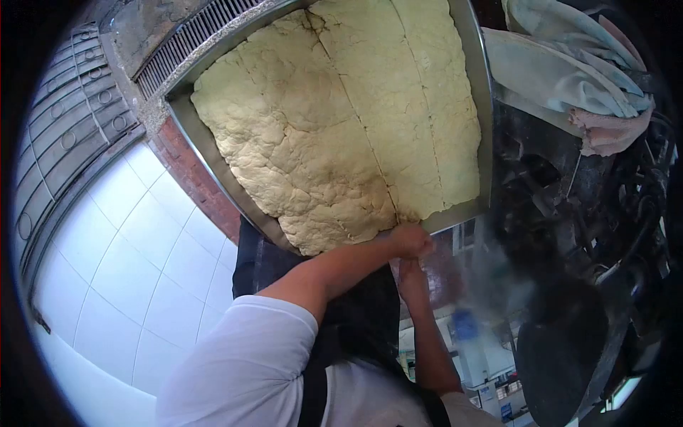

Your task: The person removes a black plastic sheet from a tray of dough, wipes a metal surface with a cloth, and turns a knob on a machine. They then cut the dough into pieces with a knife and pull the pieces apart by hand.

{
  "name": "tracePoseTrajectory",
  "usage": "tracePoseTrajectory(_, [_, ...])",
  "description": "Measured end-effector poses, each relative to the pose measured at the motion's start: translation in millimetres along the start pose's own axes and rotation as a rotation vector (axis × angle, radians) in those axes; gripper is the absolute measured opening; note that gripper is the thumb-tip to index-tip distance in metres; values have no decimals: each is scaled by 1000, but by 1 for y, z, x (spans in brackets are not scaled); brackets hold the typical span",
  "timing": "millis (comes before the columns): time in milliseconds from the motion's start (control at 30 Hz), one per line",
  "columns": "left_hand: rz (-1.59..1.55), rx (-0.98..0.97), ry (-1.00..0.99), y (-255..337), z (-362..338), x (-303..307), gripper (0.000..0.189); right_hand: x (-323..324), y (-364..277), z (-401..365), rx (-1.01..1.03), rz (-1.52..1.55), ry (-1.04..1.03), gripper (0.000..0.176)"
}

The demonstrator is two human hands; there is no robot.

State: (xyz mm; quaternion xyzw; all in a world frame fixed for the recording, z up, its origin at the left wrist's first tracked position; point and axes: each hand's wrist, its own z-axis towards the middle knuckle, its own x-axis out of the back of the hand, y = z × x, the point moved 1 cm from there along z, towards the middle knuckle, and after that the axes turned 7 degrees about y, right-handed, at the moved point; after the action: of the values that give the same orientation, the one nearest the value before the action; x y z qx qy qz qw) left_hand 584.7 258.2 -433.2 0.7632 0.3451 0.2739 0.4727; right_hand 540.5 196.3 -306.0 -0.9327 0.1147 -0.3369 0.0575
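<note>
A large slab of pale yellow dough (320,121) lies in a shallow metal tray (220,171). Two long lines run down its length, and its left part looks lumpier and browner. My left hand (411,240) is closed at the tray's near edge, by the lower end of one line; whatever it holds is too small or hidden to name. Just below it, my right hand (410,280) is close against or touching the left one. Its fingers are mostly hidden, so their state is unclear.
Crumpled cloths (569,71) lie to the right of the tray, above dark, blurred metal equipment (569,306). On the left are white floor tiles (135,249) and a curved metal grille (71,128). A slatted vent (188,39) borders the tray's upper left.
</note>
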Motion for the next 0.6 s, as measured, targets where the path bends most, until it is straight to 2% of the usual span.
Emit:
tracePoseTrajectory(33, [-2, -13, 5, 10, 1, 1, 38, 20, -4, -8, -126, 11, -72, 25])
tracePoseTrajectory(67, [-63, -4, -61, 24, 4, 6, 38, 39, -7, -7, -121, 1, -63, 25])
tracePoseTrajectory(100, [-123, 17, -148, 34, -8, 7, 39, 50, -16, -17, -177, 25, -172, 32])
tracePoseTrajectory(133, [-121, 20, -146, 41, -15, 6, 39, 63, -24, -23, -221, 46, -281, 41])
tracePoseTrajectory(200, [-430, -62, -131, 57, -19, 11, 40, 90, -31, -41, -120, 55, -224, 37])
tracePoseTrajectory(233, [-422, -66, -120, 73, -25, 24, 40, 108, -41, -47, -40, 71, -168, 33])
tracePoseTrajectory(300, [-450, -30, -32, 112, -38, 50, 42, 154, -68, -53, -41, 61, -208, 36])
tracePoseTrajectory(367, [-228, -42, 47, 123, -44, 110, 40, 187, -104, -40, -40, 49, -248, 39])
tracePoseTrajectory(433, [42, 29, 115, 125, -49, 216, 35, 190, -159, -1, 22, 207, -278, 48])
tracePoseTrajectory(467, [51, -42, 307, 108, -54, 259, 31, 167, -176, 20, 132, 392, -192, 49])
tracePoseTrajectory(533, [58, 181, 424, 90, -63, 345, 34, 115, -223, 75, 368, 654, -65, 51])
tracePoseTrajectory(600, [236, 96, 570, 48, -64, 397, 34, 93, -280, 118, 334, 606, -41, 48])
